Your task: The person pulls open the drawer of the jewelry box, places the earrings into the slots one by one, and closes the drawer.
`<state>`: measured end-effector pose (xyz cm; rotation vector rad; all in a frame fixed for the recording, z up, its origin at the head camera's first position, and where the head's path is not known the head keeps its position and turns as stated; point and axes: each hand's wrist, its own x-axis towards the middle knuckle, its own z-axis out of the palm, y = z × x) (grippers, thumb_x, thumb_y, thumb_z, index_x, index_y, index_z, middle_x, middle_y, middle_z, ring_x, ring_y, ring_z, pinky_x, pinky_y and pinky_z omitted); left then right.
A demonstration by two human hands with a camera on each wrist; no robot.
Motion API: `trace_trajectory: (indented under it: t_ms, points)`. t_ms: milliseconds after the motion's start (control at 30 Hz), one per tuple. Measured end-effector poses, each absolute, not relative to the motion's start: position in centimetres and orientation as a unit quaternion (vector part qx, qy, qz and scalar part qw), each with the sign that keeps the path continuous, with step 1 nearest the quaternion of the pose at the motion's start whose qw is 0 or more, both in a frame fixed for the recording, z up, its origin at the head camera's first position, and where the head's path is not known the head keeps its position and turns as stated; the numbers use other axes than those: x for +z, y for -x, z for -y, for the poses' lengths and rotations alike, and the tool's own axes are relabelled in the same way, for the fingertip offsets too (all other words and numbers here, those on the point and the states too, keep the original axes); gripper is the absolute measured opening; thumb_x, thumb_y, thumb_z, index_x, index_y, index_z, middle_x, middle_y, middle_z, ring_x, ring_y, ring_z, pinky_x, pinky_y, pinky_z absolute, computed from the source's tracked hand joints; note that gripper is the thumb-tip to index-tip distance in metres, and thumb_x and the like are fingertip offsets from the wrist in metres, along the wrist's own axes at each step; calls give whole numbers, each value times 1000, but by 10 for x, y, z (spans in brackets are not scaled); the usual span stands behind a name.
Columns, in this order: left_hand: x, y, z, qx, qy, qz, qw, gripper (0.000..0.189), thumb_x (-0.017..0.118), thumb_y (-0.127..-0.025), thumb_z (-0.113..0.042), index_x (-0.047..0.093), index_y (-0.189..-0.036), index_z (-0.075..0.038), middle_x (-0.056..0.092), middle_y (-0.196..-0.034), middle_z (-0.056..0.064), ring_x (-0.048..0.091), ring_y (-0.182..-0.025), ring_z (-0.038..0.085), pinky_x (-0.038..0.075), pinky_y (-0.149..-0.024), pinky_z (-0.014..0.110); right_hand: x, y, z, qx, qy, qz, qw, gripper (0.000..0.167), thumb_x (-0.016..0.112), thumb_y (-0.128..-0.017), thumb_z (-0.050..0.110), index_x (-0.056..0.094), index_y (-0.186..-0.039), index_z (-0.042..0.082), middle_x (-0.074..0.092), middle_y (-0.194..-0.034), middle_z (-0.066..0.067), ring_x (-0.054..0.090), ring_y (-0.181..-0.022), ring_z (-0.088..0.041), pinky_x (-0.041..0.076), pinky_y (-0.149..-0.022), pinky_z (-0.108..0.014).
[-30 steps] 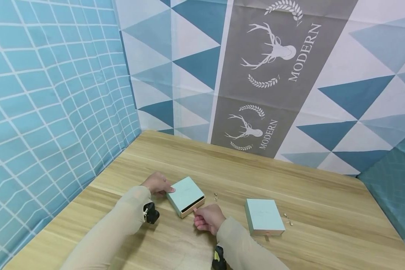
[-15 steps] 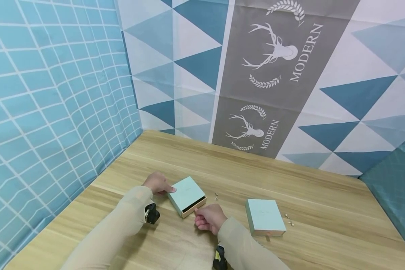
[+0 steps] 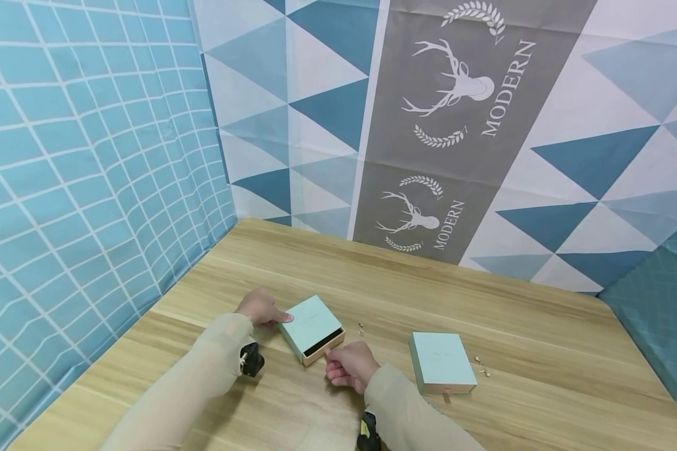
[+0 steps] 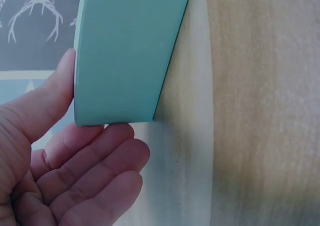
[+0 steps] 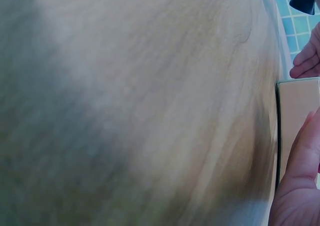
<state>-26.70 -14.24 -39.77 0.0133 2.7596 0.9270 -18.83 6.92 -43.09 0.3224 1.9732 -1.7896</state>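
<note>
A mint-green box with a peach inner drawer lies on the wooden table, left of centre. Its drawer stands slightly out, and a dark gap shows above it. My left hand holds the far left corner of this box, thumb on the lid. In the left wrist view, the fingertips of that hand meet the box's end. At the drawer front, my right hand pinches a small pink pull tab. Part of that hand shows beside the peach drawer face in the right wrist view.
To the right lies a second mint box, its drawer pushed in and a pull tab at its front. Tiny pale items lie beside the first box, and similar ones beside the second. Patterned cloth hangs behind the table.
The drawer of the left box has slid out a very little, so the dark gap looks a bit wider. Both hands have kept nearly the same place.
</note>
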Motion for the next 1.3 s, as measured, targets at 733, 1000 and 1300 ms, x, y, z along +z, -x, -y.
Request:
trace_trajectory:
  t_ms: [733, 1000, 1300]
  points:
    - [-396, 266, 142, 322, -11, -940, 108, 52, 83, -76, -25, 41, -46, -14, 48, -47, -1, 42, -46, 10, 35, -47, 21, -433, 184, -72, -646, -106, -726, 212, 16, 57, -92, 3, 57, -76, 3, 55, -56, 2, 50, -44, -3, 45, -44, -14]
    - [-397, 265, 144, 341, -9, -933, 115, 53, 83, -75, -24, 39, -47, -15, 51, -49, 0, 47, -49, 11, 39, -48, 22, -434, 182, -74, -657, -94, -718, 210, 13, 58, -92, 2, 57, -79, 1, 56, -57, 2, 51, -45, -2, 45, -45, -13]
    - [-396, 266, 143, 344, -6, -931, 122, 52, 82, -76, -22, 38, -49, -14, 58, -54, 3, 55, -53, 13, 46, -52, 26, -433, 179, -78, -664, -99, -710, 210, 12, 58, -91, -1, 56, -79, 2, 56, -57, 1, 52, -46, -2, 45, -45, -13]
